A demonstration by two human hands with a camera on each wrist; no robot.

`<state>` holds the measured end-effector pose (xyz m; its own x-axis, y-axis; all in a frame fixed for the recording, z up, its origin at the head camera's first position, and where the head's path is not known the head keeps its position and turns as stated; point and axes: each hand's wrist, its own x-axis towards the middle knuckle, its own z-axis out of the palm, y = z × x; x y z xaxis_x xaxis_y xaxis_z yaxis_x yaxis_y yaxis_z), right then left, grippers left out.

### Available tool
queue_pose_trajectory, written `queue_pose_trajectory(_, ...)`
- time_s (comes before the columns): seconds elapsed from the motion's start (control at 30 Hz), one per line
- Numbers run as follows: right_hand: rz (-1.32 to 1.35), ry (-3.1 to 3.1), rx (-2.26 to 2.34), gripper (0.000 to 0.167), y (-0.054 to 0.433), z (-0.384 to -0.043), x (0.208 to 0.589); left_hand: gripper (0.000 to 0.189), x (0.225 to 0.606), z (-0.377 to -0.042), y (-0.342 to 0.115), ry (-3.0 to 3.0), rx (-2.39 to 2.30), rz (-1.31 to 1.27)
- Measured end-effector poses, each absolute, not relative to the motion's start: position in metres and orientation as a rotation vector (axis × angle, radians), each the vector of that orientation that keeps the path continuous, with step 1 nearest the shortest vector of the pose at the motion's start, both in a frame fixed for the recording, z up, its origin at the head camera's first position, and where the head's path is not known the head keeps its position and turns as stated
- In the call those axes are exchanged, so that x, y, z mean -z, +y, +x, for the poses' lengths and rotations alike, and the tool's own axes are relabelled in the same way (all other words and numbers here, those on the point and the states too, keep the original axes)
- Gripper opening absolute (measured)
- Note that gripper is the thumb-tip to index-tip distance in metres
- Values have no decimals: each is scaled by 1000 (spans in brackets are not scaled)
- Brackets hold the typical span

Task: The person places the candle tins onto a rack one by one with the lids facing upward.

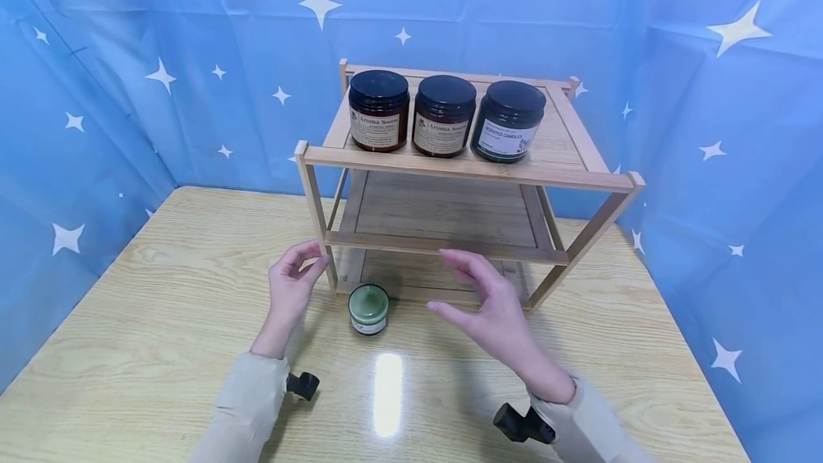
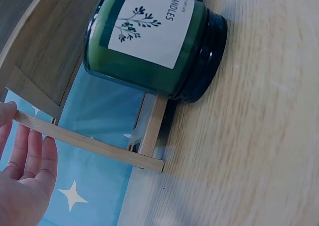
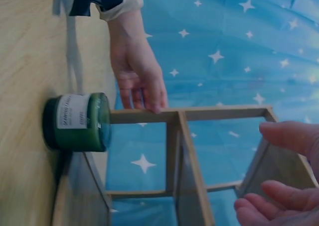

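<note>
My left hand (image 1: 291, 286) pinches the left front post of a wooden tiered rack (image 1: 463, 168), thumb on one side and fingers on the other. Held in the air before the rack's middle and lower tiers is my right hand (image 1: 494, 309), thumb and fingers spread apart with nothing between them. A green candle jar (image 1: 368, 304) stands upside down on the table, its dark lid (image 2: 212, 56) against the wood, close to the rack's lower front edge. Between the two hands, it touches neither of them.
Three dark-lidded candle jars stand in a row on the top tier: a brown one (image 1: 378, 116) at left, another brown one (image 1: 444, 120), and a dark green one (image 1: 508, 123). A blue star-patterned curtain (image 1: 244, 56) hangs behind and beside the wooden table (image 1: 161, 320).
</note>
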<state>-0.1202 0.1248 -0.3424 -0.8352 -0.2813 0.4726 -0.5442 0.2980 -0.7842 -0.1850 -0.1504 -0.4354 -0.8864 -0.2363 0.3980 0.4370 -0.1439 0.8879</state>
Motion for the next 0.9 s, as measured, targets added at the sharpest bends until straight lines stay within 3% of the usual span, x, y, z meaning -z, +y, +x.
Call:
queue_pose_trajectory(0.37,757,-2376,-1552,58,117,-121,359,33,436,-185,-150,-1690,2071,-228)
queue_pose_trajectory(0.9,754,-2490,-1590,57,98,-119,384,34,434,-184,-150,-1688,2077,-223)
